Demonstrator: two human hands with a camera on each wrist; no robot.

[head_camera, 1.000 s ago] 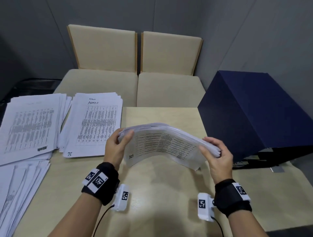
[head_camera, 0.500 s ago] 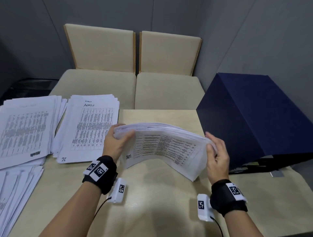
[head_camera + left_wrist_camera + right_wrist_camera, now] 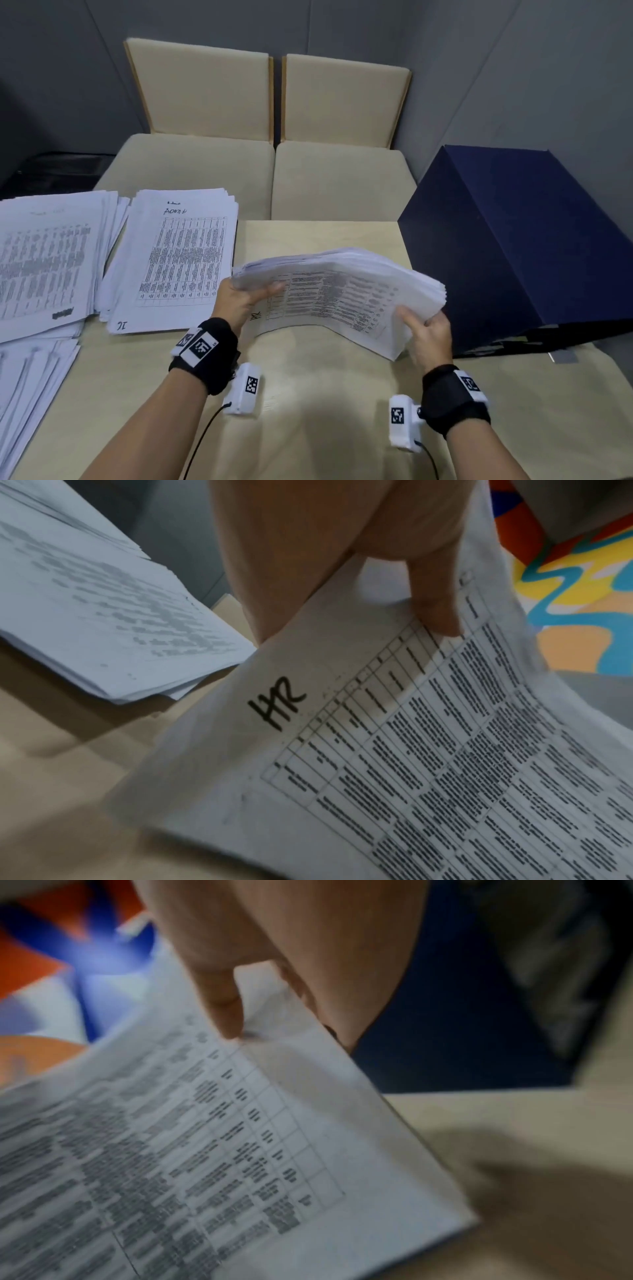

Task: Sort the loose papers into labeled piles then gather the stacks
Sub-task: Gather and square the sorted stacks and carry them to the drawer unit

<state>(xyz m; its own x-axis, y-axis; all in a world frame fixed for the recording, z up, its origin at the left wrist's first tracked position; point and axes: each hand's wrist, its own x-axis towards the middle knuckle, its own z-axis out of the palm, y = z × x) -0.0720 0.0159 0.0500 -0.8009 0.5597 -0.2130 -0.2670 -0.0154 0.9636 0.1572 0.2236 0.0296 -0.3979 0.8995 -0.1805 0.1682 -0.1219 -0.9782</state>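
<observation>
A thick stack of printed papers [image 3: 339, 291], marked "HR" [image 3: 274, 707] by hand, hangs bowed above the table [image 3: 308, 394]. My left hand [image 3: 239, 301] grips its left end, thumb [image 3: 435, 599] on the near sheet. My right hand [image 3: 424, 329] grips the right end, thumb [image 3: 222, 1007] on the front sheet and fingers behind. Its lower edge droops near the table. A pile headed "ADMIN" [image 3: 178, 260] lies flat to the left, with another printed pile [image 3: 44, 260] beyond it.
A dark blue box [image 3: 520, 246] lies tipped at the right, close to the right hand. More sheets [image 3: 30, 383] spread along the near left edge. Two beige chairs [image 3: 267, 164] stand behind the table.
The right hand has slid down the stack's right end, thumb now on the front sheet. The stack has shifted slightly right and tilted more upright. The left hand keeps its hold.
</observation>
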